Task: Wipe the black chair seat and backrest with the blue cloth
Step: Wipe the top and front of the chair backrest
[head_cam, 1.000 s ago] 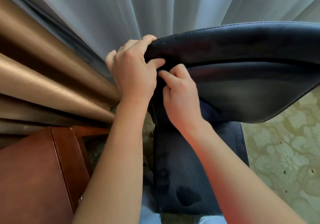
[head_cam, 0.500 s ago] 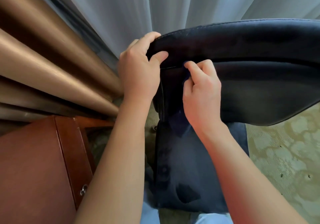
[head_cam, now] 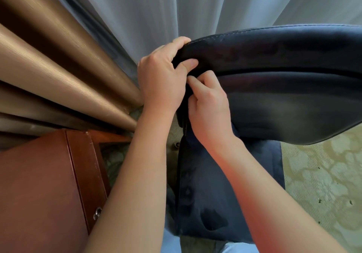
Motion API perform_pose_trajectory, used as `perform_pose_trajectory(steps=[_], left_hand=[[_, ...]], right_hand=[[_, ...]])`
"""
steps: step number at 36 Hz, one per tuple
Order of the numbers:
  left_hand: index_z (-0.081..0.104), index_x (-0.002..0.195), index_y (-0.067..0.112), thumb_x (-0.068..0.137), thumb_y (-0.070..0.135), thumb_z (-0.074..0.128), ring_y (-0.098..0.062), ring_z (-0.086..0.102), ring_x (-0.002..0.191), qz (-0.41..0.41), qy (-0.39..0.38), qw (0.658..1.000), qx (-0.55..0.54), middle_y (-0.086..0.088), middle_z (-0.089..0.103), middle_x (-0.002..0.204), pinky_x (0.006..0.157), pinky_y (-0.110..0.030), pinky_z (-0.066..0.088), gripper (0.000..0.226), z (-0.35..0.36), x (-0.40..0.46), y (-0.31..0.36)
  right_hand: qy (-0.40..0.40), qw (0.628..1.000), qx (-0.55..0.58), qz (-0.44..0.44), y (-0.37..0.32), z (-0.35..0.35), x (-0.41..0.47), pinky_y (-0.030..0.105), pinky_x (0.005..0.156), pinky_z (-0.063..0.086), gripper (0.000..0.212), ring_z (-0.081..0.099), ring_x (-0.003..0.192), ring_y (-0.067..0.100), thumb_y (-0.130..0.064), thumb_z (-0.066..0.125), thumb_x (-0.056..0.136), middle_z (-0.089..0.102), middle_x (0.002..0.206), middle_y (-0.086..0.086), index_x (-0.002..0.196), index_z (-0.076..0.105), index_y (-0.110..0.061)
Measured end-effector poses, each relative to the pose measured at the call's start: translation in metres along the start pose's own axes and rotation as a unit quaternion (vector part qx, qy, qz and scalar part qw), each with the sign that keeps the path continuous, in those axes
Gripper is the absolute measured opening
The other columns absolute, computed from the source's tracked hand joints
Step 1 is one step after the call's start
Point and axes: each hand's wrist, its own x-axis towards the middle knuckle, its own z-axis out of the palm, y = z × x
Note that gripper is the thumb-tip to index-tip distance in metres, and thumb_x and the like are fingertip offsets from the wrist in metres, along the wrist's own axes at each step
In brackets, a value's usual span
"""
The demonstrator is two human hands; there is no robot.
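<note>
While the left hand (head_cam: 162, 80) grips the upper left corner of the backrest (head_cam: 284, 76), its fingers curl over the stitched top edge and its thumb presses against the front face just below that edge. The right hand (head_cam: 210, 113) sits directly below and touching the left hand, with its fingers curled inward against the left side of the backrest. A small strip of blue material shows beneath the right wrist at the backrest's lower left edge – this appears to be the blue cloth (head_cam: 236, 131), though most of it is hidden by the hand, so whether the fingers actually clamp it cannot be told with certainty.

The backrest is black, padded and curved, spanning the upper right of the view, with a horizontal seam across its front. Below it, between the two forearms, lies the black chair seat (head_cam: 205, 184), whose surface carries darker patches – possibly damp marks.

Surroundings:
- Brown curtain (head_cam: 58, 66) in heavy folds, upper left.
- Sheer grey curtain (head_cam: 166, 8) behind the backrest.
- Reddish wooden cabinet (head_cam: 43, 184) at lower left, just beside the left forearm, with a small metal knob (head_cam: 97, 212) on its edge.
- Patterned greenish carpet (head_cam: 323, 174) to the right of the seat.
</note>
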Motion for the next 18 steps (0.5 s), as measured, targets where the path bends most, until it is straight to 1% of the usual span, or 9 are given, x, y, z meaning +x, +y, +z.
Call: perform_pose_trajectory(steps=[2, 4, 5, 6, 7, 9, 11, 15, 18], left_hand=[[0.075, 0.115, 0.028, 0.082, 0.029, 0.076, 0.0, 0.048, 0.057, -0.001, -0.006, 1.0, -0.009, 0.016, 0.057, 0.068, 0.069, -0.024, 0.051, 0.033, 0.0, -0.001, 0.001], [0.074, 0.121, 0.026, 0.083, 0.025, 0.075, 0.003, 0.05, 0.061, -0.002, -0.017, 1.0, -0.026, 0.018, 0.058, 0.07, 0.075, -0.024, 0.053, 0.037, 0.0, -0.003, 0.003], [0.073, 0.124, 0.025, 0.085, 0.022, 0.074, 0.002, 0.058, 0.068, -0.004, -0.021, 0.999, -0.04, 0.017, 0.065, 0.076, 0.081, -0.026, 0.055, 0.039, -0.001, -0.004, 0.003], [0.072, 0.127, 0.024, 0.086, 0.019, 0.073, 0.0, 0.066, 0.081, -0.009, -0.027, 0.998, -0.057, 0.014, 0.073, 0.089, 0.089, -0.029, 0.056, 0.041, -0.002, -0.005, 0.003], [0.07, 0.129, 0.023, 0.088, 0.017, 0.072, -0.004, 0.07, 0.095, -0.015, -0.033, 0.997, -0.072, 0.01, 0.076, 0.104, 0.095, -0.032, 0.056, 0.042, -0.003, -0.005, 0.002], [0.068, 0.131, 0.022, 0.09, 0.013, 0.069, -0.005, 0.068, 0.11, -0.025, -0.05, 0.994, -0.094, 0.007, 0.074, 0.12, 0.101, -0.032, 0.054, 0.043, -0.005, -0.002, 0.0], [0.068, 0.132, 0.023, 0.091, 0.012, 0.067, -0.005, 0.067, 0.114, -0.034, -0.065, 0.992, -0.104, 0.006, 0.073, 0.124, 0.103, -0.031, 0.053, 0.042, -0.004, 0.001, -0.001], [0.069, 0.131, 0.025, 0.092, 0.013, 0.066, -0.006, 0.067, 0.113, -0.04, -0.067, 0.992, -0.103, 0.008, 0.073, 0.122, 0.103, -0.032, 0.052, 0.041, -0.003, 0.005, -0.001], [0.069, 0.13, 0.026, 0.091, 0.014, 0.065, -0.007, 0.067, 0.112, -0.034, -0.058, 0.993, -0.096, 0.008, 0.074, 0.121, 0.102, -0.033, 0.052, 0.041, -0.001, 0.005, 0.001]], right_hand=[[-0.002, 1.0, 0.01, -0.013, 0.004, -0.008, -0.002, 0.035, 0.058, 0.045, 0.042, 0.049, 0.075, 0.022, -0.001, 0.042, 0.085, 0.051, 0.09, 0.008, 0.116, 0.069, -0.004], [0.019, 1.0, 0.015, -0.011, 0.01, -0.017, -0.005, 0.034, 0.064, 0.047, 0.039, 0.051, 0.078, 0.02, 0.0, 0.046, 0.087, 0.053, 0.091, 0.007, 0.117, 0.071, -0.006], [0.036, 0.999, 0.016, -0.001, 0.014, -0.021, -0.007, 0.031, 0.067, 0.046, 0.037, 0.052, 0.079, 0.018, 0.001, 0.048, 0.088, 0.054, 0.092, 0.007, 0.117, 0.071, -0.006], [0.053, 0.998, 0.016, 0.012, 0.017, -0.024, -0.008, 0.027, 0.069, 0.045, 0.037, 0.052, 0.079, 0.018, 0.003, 0.05, 0.088, 0.054, 0.093, 0.007, 0.117, 0.071, -0.006], [0.065, 0.998, 0.015, 0.023, 0.02, -0.027, -0.008, 0.025, 0.07, 0.044, 0.037, 0.052, 0.08, 0.018, 0.005, 0.051, 0.088, 0.054, 0.093, 0.007, 0.117, 0.072, -0.006], [0.07, 0.997, 0.01, 0.033, 0.021, -0.027, -0.007, 0.027, 0.07, 0.045, 0.038, 0.053, 0.08, 0.019, 0.007, 0.051, 0.087, 0.054, 0.093, 0.008, 0.117, 0.071, -0.005], [0.061, 0.998, 0.005, 0.034, 0.016, -0.024, -0.005, 0.032, 0.069, 0.046, 0.037, 0.053, 0.08, 0.02, 0.005, 0.049, 0.088, 0.054, 0.094, 0.009, 0.118, 0.07, -0.004], [0.048, 0.998, 0.012, 0.039, 0.006, -0.013, 0.0, 0.036, 0.066, 0.047, 0.04, 0.053, 0.08, 0.022, 0.0, 0.045, 0.087, 0.053, 0.094, 0.01, 0.119, 0.068, -0.002], [0.009, 0.999, 0.005, 0.031, -0.003, 0.003, 0.001, 0.036, 0.06, 0.043, 0.031, 0.051, 0.079, 0.027, 0.0, 0.046, 0.086, 0.051, 0.092, 0.012, 0.106, 0.07, -0.003]])
